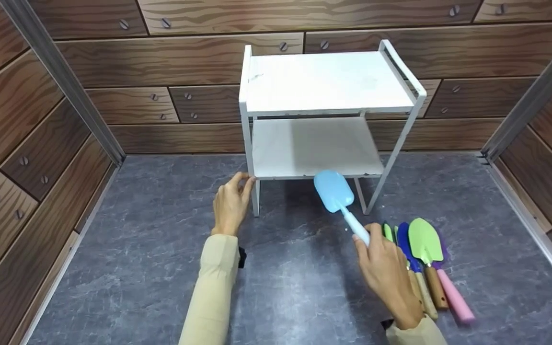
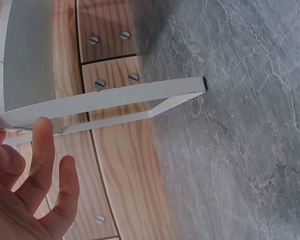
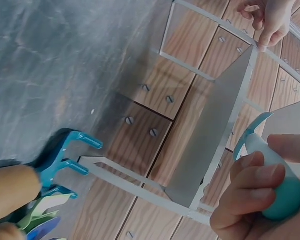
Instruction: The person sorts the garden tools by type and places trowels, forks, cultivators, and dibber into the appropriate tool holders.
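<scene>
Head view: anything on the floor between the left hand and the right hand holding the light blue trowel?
Nothing: between left hand and right hand only bare grey floor shows in the head view; the white rack's front leg stands beside the left hand.

Both arms reach forward from below in the head view, each in a pale beige sleeve ending at the wrist. The left hand (image 1: 230,203) is raised with its palm turned inward and its fingers (image 2: 40,150) lightly bent, the fingertips touching a frame corner; nothing is held in its grip. The right hand (image 1: 387,270) lies lower and further right, its back turned up, with fingers (image 3: 252,182) and thumb curled tightly round a slim handle. The two hands are well apart.
</scene>
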Available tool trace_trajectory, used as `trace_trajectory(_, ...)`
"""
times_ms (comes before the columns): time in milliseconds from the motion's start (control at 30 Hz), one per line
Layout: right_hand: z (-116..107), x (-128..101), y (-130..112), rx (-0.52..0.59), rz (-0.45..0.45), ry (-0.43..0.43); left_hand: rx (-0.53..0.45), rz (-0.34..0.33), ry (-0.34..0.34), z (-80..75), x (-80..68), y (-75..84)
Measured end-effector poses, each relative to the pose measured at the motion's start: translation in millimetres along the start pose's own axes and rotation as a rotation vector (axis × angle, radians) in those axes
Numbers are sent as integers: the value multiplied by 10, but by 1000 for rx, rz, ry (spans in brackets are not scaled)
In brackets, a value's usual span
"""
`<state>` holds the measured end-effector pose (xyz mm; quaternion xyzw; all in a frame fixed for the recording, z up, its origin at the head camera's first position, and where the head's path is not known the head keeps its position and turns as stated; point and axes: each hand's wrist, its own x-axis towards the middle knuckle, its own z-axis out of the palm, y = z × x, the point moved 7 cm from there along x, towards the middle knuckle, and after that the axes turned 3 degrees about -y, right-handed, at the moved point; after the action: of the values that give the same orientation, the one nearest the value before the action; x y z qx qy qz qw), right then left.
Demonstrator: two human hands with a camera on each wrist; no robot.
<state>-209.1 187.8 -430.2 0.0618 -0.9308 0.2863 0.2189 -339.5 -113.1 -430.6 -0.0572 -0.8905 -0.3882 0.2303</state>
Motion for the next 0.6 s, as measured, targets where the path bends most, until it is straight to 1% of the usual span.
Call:
trace_trajectory(167, 41, 87, -64, 1, -13, 17, 1, -3, 11, -9, -10, -10)
trace_trajectory(333, 95, 171, -111, 12, -19, 15, -8, -8, 9, 4, -25, -14)
trace_trajectory(433, 127, 222, -138, 15, -22, 11, -15, -2, 10, 4, -27, -10)
trace_trajectory(600, 183, 317, -186, 1, -17, -19, -10, 5, 20, 1, -11, -11)
